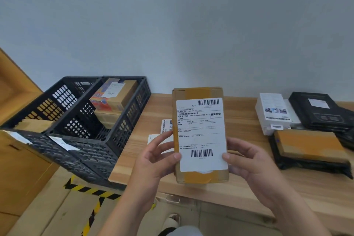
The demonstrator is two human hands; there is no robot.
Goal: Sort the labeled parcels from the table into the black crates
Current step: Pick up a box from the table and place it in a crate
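Observation:
A brown cardboard parcel [200, 134] with a large white shipping label is held up above the wooden table [138, 151], label facing me. My left hand [160, 156] grips its left edge and my right hand [247, 161] grips its right edge, thumbs on the label. Two black crates stand side by side at the left: the nearer-to-table crate [122, 136] holds a labelled cardboard box and a colourful box [113, 96], and the left crate [47, 105] shows a brown parcel at its bottom.
On the table's right lie a white product box [274, 113], black mailer bags [318, 113] and a brown parcel on a black bag [308, 145]. A white paper sheet [155, 138] lies behind the held parcel. Yellow-black tape marks the floor [90, 191].

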